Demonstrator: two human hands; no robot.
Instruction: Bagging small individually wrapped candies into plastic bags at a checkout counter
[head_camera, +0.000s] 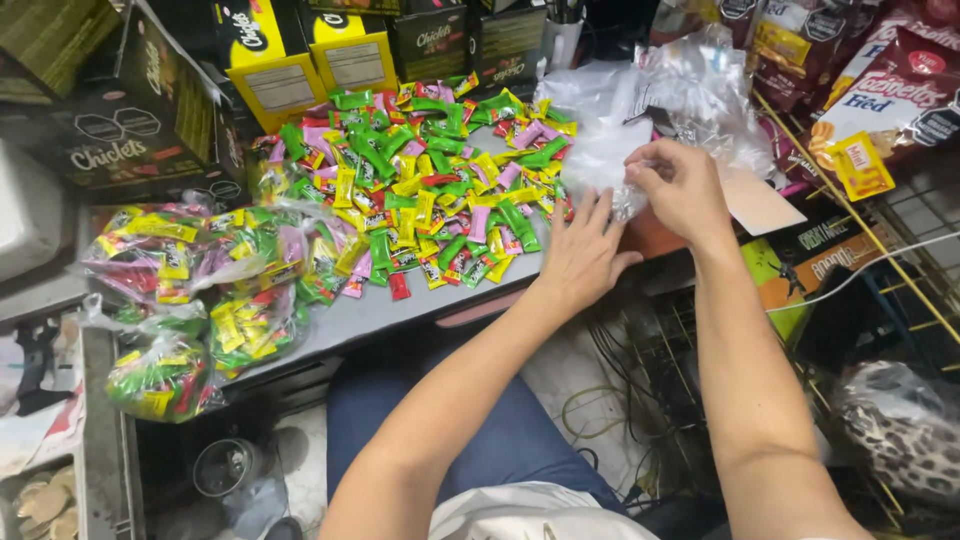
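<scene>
Clear plastic bag (625, 195), thin and crinkled, sits right of centre in the frame, pinched at its top between the fingers of the right hand (685, 190). The left hand (585, 255) lies flat and released just beside it, fingers spread on the grey worktop (400, 305), touching the bag's lower edge. Left of the hands, a wide heap of small wrapped candies (430, 185) in green, yellow, pink and red covers the worktop. At the far left lie filled candy bags (200, 290). Dark and yellow cartons (270, 60) stand along the top.
</scene>
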